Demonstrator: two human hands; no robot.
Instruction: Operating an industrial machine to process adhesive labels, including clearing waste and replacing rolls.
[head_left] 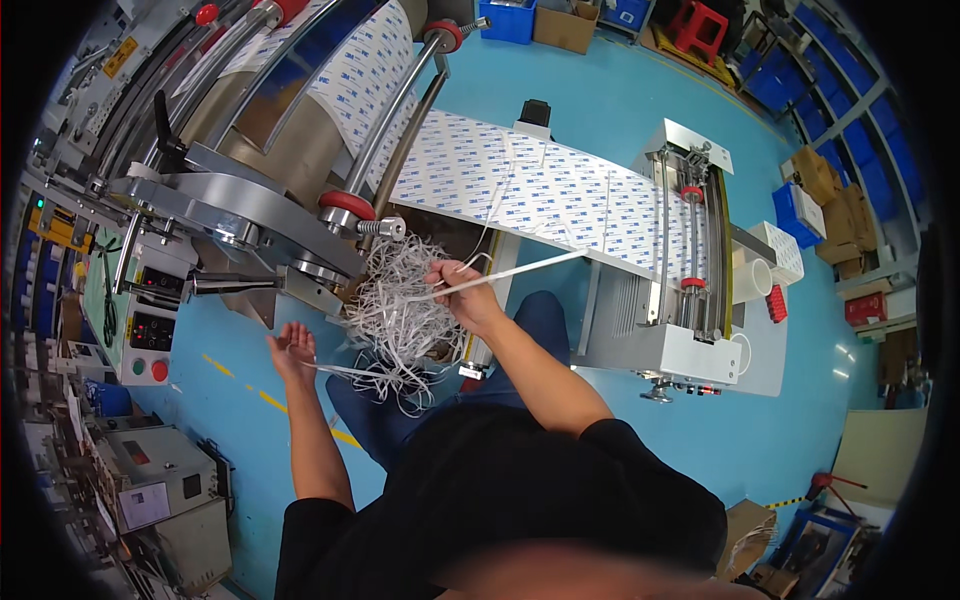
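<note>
Right hand (463, 297) pinches a white strip (535, 266) at frame centre, left hand (293, 346) spread at centre-left, strip heap (392, 310) between them; a strand snagging in that tangle under pull could snap the strip or skew the printed sheet (470, 165).

At the top, a blue bin (508, 21) stands beside a cardboard box (566, 28), with a red stool (697, 27) farther right. Blue containers (858, 138) fill right-hand shelving (858, 107); a grey boxy machine (165, 465) sits lower left.
</note>
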